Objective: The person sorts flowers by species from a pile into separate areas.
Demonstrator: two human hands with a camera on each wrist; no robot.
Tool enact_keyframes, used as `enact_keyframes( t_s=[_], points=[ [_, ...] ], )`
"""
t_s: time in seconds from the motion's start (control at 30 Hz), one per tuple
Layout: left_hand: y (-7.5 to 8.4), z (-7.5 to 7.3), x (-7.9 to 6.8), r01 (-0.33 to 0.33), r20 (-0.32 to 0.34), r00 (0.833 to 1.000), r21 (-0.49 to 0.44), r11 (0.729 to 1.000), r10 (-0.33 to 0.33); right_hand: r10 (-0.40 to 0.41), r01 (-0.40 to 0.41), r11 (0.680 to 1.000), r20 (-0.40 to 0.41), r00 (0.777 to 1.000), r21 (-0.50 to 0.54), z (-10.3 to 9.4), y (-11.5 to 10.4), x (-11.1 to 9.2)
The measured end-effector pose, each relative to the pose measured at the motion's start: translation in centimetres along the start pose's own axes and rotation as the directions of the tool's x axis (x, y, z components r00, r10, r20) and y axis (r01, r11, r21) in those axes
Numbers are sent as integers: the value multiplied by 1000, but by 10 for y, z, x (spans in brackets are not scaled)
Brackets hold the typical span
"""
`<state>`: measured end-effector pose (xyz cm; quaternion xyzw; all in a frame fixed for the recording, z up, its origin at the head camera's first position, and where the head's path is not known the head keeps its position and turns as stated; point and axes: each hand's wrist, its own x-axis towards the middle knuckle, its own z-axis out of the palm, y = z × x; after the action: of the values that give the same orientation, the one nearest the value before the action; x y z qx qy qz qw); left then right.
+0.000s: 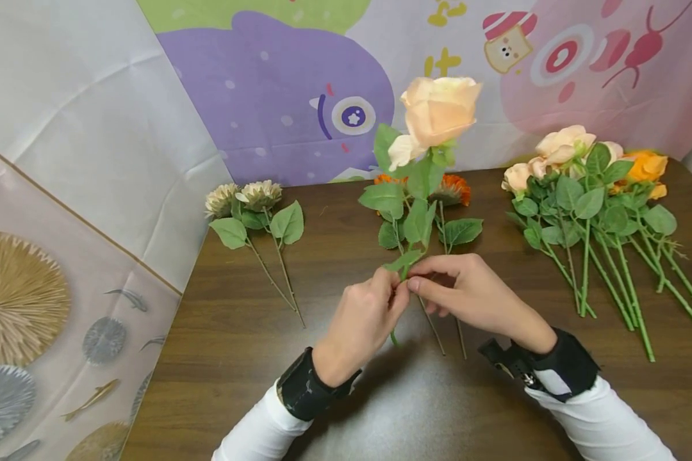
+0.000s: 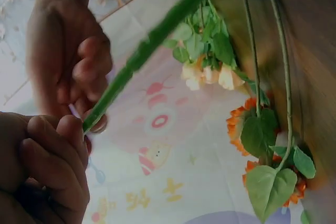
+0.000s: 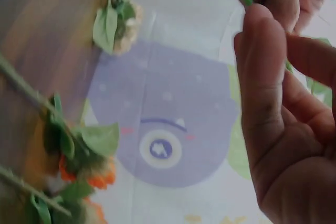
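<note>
A peach rose [image 1: 441, 110] with a smaller bud and green leaves stands upright above the table, held by its stem. My left hand [image 1: 363, 314] grips the stem below the leaves; in the left wrist view the bare lower stem [image 2: 152, 45] sticks out past the curled fingers. From the other side, my right hand [image 1: 475, 298] pinches at the stem with thumb and index finger, just beside the left fingers. In the right wrist view the right thumb [image 3: 262, 56] reaches the green stem. Behind the rose lie two orange flowers [image 1: 454, 190], partly hidden by its leaves.
Two cream flowers [image 1: 261, 195] lie on the brown table [image 1: 225, 378] at the left. At the right is a pile of peach roses [image 1: 565, 144] and an orange rose [image 1: 647, 166], stems toward me. A cartoon-printed cloth [image 1: 288, 83] hangs behind the table.
</note>
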<state>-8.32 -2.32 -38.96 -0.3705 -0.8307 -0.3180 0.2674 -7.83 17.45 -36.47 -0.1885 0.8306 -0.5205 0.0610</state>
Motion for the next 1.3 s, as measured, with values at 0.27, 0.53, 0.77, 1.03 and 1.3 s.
enact_keyframes(
  t_s=[0.27,0.53,0.77,1.03,1.3],
  points=[
    [5,4,-3,-54,11,999,35,998,53,-2,9,997,-96,995,73,7,-1,0],
    [5,4,-1,-89,2,996,107,990,89,-72,29,988,-278,958,-154,-17,-3,-4],
    [0,-5,2,-38,-40,998,138,990,44,-103,-132,909,-520,848,-396,-77,10,-19],
    [-7,-13,4,3,-41,999,114,993,1,32,-497,711,-683,729,-498,-138,52,-38],
    [-8,-15,7,17,-54,999,114,993,-11,261,-677,612,-704,661,-409,-162,98,-46]
  ],
)
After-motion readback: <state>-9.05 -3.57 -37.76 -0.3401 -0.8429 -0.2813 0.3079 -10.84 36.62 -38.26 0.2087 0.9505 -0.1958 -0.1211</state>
